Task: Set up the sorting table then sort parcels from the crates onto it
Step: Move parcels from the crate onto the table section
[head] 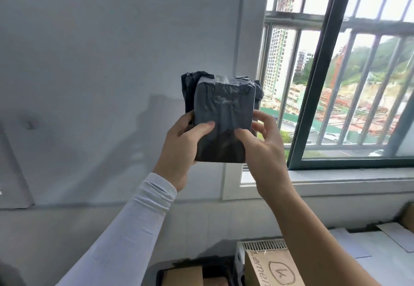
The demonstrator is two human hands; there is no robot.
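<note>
Parcel storeroom: cardboard boxes (272,267), barred window (336,72)

Parcel (224,119): dark grey-black plastic wrap, clear glossy tape strip on top. Left sleeve (125,225): white. Wall (100,50): pale grey-white. Window frame (313,88): dark green. Cardboard box (273,267): brown, black handwritten circled mark. Crate (262,246): white, slotted rim.
</note>
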